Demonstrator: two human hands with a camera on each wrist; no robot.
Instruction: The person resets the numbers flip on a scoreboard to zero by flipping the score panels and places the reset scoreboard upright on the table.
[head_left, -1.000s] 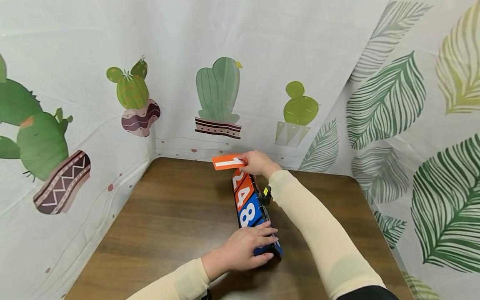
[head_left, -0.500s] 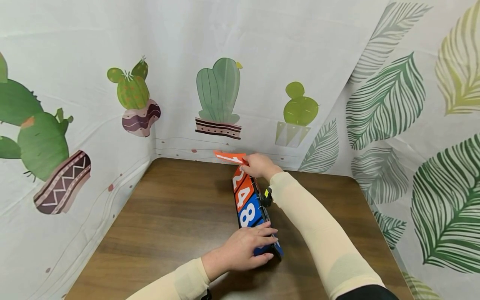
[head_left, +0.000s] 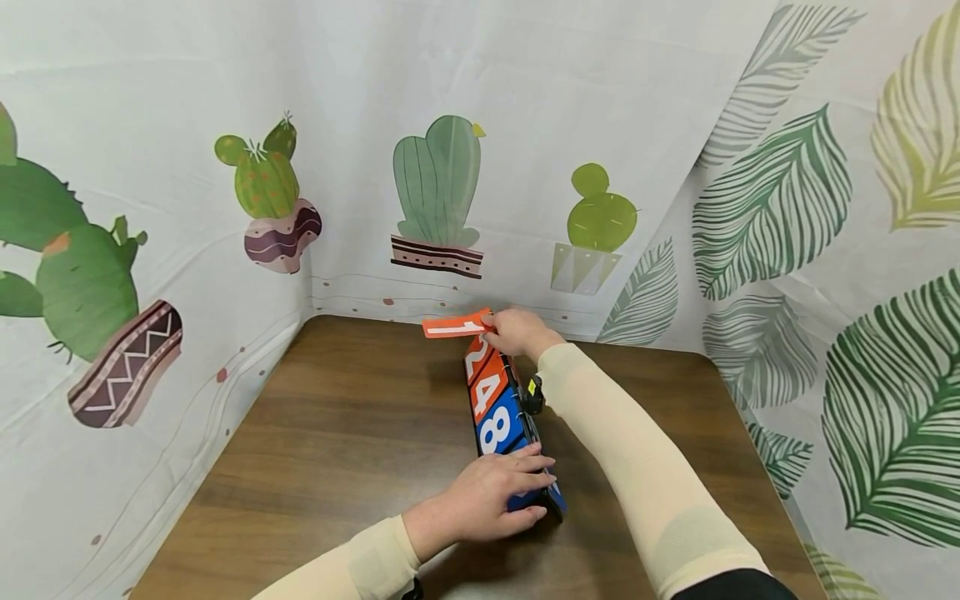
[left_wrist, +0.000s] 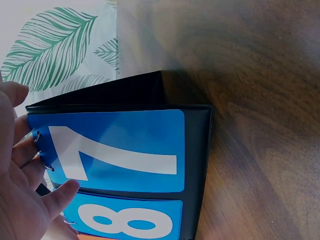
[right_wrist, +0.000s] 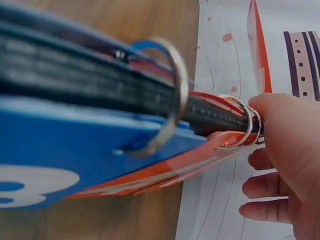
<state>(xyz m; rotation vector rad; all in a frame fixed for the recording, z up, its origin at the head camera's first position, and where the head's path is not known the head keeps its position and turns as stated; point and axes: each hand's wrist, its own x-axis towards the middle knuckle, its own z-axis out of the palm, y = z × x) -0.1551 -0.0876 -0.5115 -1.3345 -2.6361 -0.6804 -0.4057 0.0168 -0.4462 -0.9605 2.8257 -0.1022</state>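
A black tent-shaped flip scoreboard (head_left: 531, 425) with ring-bound number cards stands on the wooden table, its length running away from me. At its far end my right hand (head_left: 519, 330) pinches an orange card with a white 1 (head_left: 453, 325), lifted out to the left above the orange 2 card (head_left: 477, 357). Orange 4 (head_left: 489, 392) and blue 8 (head_left: 495, 429) cards lie nearer. My left hand (head_left: 491, 492) rests across the near end, fingers reaching over the ridge. A blue 7 card (left_wrist: 130, 155) shows there in the left wrist view. Metal rings (right_wrist: 170, 95) line the ridge in the right wrist view.
The brown wooden table (head_left: 337, 450) extends on both sides of the scoreboard. White cloth (head_left: 345, 125) printed with cacti and leaves hangs behind and beside it, close to the table's back edge.
The orange 1 card tipped upward on its edge half a second ago and has come back down to the left. Both hands stay in nearly the same place.
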